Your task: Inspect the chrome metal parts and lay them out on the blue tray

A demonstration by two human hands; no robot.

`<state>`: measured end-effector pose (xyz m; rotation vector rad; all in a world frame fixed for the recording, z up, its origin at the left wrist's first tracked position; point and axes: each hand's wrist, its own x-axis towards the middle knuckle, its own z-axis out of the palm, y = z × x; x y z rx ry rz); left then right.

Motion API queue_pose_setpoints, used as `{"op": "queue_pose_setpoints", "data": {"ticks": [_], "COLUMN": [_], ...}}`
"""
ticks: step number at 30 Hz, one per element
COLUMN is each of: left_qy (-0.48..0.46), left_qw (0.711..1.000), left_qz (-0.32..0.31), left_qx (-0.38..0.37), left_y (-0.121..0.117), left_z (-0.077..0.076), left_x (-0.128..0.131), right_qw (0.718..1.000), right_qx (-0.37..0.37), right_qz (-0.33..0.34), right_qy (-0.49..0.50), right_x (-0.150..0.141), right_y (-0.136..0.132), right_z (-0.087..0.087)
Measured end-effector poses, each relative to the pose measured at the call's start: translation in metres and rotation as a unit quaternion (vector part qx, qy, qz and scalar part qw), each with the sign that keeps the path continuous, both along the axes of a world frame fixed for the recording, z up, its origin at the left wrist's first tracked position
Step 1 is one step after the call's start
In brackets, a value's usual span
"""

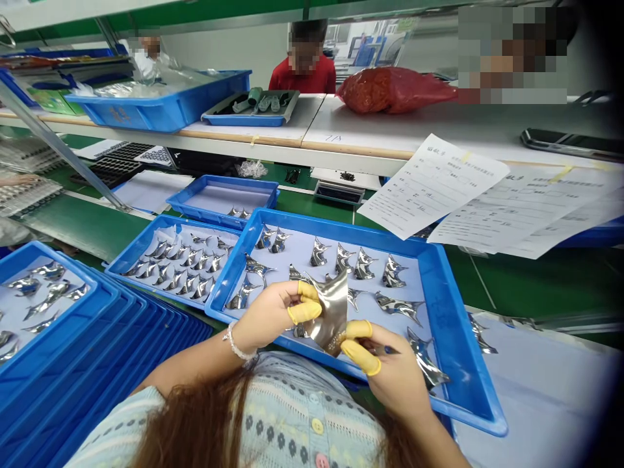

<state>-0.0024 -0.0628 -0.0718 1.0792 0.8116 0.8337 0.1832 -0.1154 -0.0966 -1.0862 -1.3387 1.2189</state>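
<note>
My left hand and my right hand both pinch a curved, mirror-bright metal foil piece by its edges. Yellow rubber finger cots cover the thumb and forefinger of each hand. A thin pen with a blue tip lies in my right hand. Below my hands is a blue plastic tray lined with pale paper. Several similar foil pieces stand spaced out across it, and my hands hide part of the tray.
A second blue tray of foil pieces sits to the left, beside a stack of blue trays at lower left. Printed forms overhang the shelf edge. A co-worker in red sits beyond the shelf.
</note>
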Motion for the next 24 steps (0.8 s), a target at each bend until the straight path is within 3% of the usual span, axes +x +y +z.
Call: {"op": "queue_pose_setpoints", "data": {"ticks": [6, 9, 12, 14, 15, 17, 19, 24], "left_qy": [-0.066, -0.063, -0.039, -0.007, 0.014, 0.058, 0.098, 0.145], "left_qw": [0.991, 0.985, 0.986, 0.991, 0.992, 0.994, 0.993, 0.989], "left_qz": [-0.108, -0.128, -0.127, -0.109, -0.096, -0.070, -0.047, -0.022], "left_qx": [-0.054, -0.102, -0.100, -0.082, -0.076, -0.066, -0.054, -0.030], "left_y": [0.004, 0.003, 0.003, 0.005, 0.006, 0.007, 0.008, 0.007], "left_z": [-0.020, -0.031, -0.043, -0.052, -0.056, -0.064, -0.072, -0.089], "left_x": [0.006, 0.014, 0.020, 0.021, 0.020, 0.017, 0.015, 0.012], "right_qw": [0.989, 0.982, 0.959, 0.916, 0.872, 0.759, 0.685, 0.643], "right_qx": [0.083, 0.144, 0.200, 0.166, 0.120, 0.008, -0.069, -0.129], "right_qz": [-0.118, -0.092, -0.073, -0.096, -0.096, -0.051, 0.013, 0.093], "right_qy": [-0.023, -0.084, -0.185, -0.353, -0.464, -0.649, -0.725, -0.749], "right_x": [0.004, 0.009, 0.029, 0.049, 0.060, 0.078, 0.090, 0.097], "right_y": [0.008, 0.017, 0.027, 0.034, 0.038, 0.046, 0.053, 0.058], "right_z": [-0.014, -0.013, -0.005, -0.001, 0.000, -0.005, -0.016, -0.050]}}
